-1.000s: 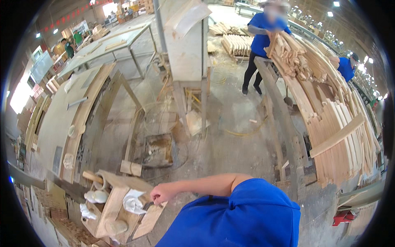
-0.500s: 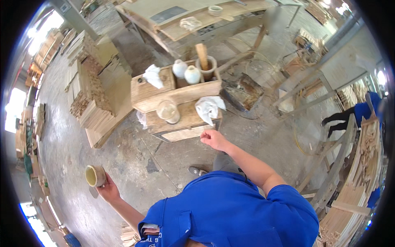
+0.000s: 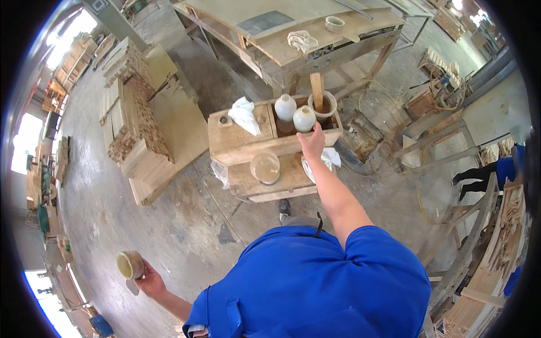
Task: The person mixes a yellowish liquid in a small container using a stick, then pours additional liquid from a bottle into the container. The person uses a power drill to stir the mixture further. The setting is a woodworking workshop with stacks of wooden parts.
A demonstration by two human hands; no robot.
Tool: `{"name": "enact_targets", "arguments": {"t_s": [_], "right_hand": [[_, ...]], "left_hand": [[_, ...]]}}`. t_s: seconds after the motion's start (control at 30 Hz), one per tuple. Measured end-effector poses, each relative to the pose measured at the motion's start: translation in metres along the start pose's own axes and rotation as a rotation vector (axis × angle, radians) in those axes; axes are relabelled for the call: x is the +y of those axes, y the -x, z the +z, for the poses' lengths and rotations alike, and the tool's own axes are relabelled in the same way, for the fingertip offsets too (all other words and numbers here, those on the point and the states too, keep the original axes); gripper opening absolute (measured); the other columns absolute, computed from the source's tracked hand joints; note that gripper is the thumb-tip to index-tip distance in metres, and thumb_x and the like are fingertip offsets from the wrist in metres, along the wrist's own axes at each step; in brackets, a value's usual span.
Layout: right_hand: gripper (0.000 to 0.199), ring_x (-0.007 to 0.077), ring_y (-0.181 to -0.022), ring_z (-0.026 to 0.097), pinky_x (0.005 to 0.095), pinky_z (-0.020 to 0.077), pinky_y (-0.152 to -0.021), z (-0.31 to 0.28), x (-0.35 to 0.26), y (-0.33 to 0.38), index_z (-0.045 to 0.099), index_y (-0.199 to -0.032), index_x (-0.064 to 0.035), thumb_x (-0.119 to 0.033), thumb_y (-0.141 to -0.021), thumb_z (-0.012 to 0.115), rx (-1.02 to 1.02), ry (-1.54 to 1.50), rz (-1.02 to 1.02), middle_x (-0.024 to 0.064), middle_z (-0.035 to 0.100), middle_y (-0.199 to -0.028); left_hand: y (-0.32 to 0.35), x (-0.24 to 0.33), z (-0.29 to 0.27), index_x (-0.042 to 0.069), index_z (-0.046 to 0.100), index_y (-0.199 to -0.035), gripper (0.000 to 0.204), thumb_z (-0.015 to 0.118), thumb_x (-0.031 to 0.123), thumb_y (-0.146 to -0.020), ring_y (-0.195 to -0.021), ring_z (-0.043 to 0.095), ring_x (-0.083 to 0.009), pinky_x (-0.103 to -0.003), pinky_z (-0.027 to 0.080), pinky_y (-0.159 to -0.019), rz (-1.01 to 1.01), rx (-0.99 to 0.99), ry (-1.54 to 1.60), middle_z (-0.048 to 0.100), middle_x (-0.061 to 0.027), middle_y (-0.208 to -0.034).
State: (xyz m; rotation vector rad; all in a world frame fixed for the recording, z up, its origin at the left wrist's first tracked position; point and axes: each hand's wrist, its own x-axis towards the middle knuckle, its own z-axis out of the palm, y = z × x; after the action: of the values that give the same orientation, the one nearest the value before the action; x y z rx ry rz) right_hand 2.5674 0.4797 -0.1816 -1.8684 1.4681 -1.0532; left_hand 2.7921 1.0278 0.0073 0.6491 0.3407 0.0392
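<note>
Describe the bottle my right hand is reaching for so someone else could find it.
Below the workbench stands a wooden crate. Its right compartment holds two white bottles; the right hand reaches the right bottle, nearest the cup holding a wooden stick.

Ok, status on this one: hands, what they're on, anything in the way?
Left hand holds a small cup, out to the side. Right hand reaching at the white bottle in the wooden box. Nothing between.

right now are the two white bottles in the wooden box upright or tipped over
Upright. Both white bottles stand in the wooden box with narrow necks pointing up, side by side; the right hand reaches just below them.
</note>
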Motion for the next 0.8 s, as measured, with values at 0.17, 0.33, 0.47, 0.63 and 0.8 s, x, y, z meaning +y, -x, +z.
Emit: {"name": "enact_targets", "arguments": {"t_s": [0.17,0.33,0.47,0.63,0.8], "right_hand": [[0.088,0.0315,-0.117,0.039,0.0557,0.0329,-0.086,0.023,-0.01,-0.014,0.028,-0.133,-0.0111,-0.034,-0.062,0.074,0.033,0.229,0.209,0.012,0.043,-0.126],[0.086,0.0326,-0.119,0.038,0.057,0.0338,-0.086,0.028,-0.008,-0.021,0.029,-0.133,-0.0085,-0.031,-0.063,0.073,0.046,0.246,0.236,0.0116,0.041,-0.128],[0.056,0.0313,-0.109,0.046,0.042,0.0406,-0.084,0.016,-0.005,0.015,0.042,-0.123,-0.0057,-0.016,-0.073,0.064,0.201,0.069,-0.068,0.0147,0.048,-0.117],[0.013,0.0276,-0.08,0.053,0.038,0.0433,-0.073,-0.002,-0.024,0.076,0.059,-0.083,-0.0028,-0.011,-0.074,0.062,0.002,0.051,-0.089,0.0107,0.056,-0.085],[0.015,0.0288,-0.087,0.056,0.0409,0.0437,-0.074,0.014,-0.069,0.094,0.063,-0.085,-0.0072,-0.017,-0.074,0.061,-0.438,0.515,0.014,0.0106,0.056,-0.088]], "left_hand": [[-0.035,-0.007,0.032,-0.001,0.045,-0.123,0.038,0.045,0.016,-0.089,-0.119,0.043,-0.0315,-0.046,0.036,-0.103,0.031,-0.068,-0.015,0.045,-0.0178,-0.129],[-0.091,-0.03,0.044,-0.001,0.045,-0.122,0.039,0.045,0.018,-0.089,-0.119,0.043,-0.0316,-0.044,0.036,-0.103,-0.135,-0.04,-0.092,0.044,-0.0173,-0.129],[-0.138,-0.055,0.08,-0.001,0.043,-0.123,0.038,0.043,0.019,-0.091,-0.119,0.042,-0.0322,-0.044,0.037,-0.102,-0.201,-0.068,-0.206,0.043,-0.0171,-0.129],[-0.179,-0.117,0.169,0.0,0.041,-0.125,0.038,0.039,0.021,-0.093,-0.12,0.04,-0.0331,-0.046,0.037,-0.101,-0.286,-0.241,-0.334,0.038,-0.0176,-0.132],[-0.184,-0.179,0.209,0.001,0.038,-0.126,0.04,0.037,0.026,-0.095,-0.118,0.042,-0.0316,-0.049,0.035,-0.102,-0.53,-0.526,-0.465,0.04,-0.0155,-0.13]]}}
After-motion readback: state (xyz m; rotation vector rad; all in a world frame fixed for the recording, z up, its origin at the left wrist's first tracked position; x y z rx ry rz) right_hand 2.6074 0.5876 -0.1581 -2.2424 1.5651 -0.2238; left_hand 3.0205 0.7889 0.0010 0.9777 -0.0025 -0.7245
